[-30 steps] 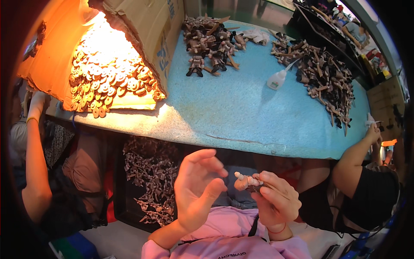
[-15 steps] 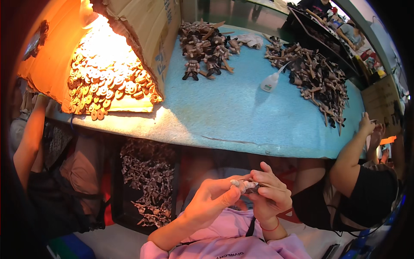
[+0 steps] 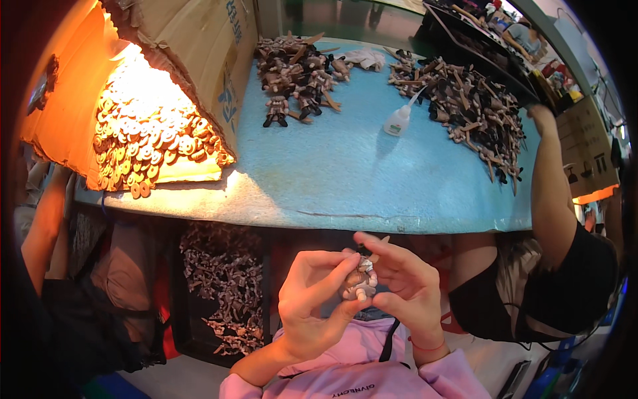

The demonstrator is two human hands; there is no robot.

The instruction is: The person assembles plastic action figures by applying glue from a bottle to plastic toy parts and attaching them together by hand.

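Note:
A small toy figurine, pale and brown with dark parts at its top, is held over my lap between both hands. My left hand pinches it from the left, thumb below and fingers above. From the other side my right hand grips it too, with thumb and fingertips against its edge. On the blue-covered table lie a pile of similar figurines at the back and a longer heap at the right. A white glue bottle with a thin nozzle stands beside that heap.
At left an open cardboard box holds many round disc-shaped pieces under bright light. A black tray with small parts sits below the table edge. Co-workers' arms reach in at left and right.
My hands have turned the figurine more upright, so more of it shows. The co-worker's arm at right has stretched farther across toward the table's far side. The view has shifted slightly.

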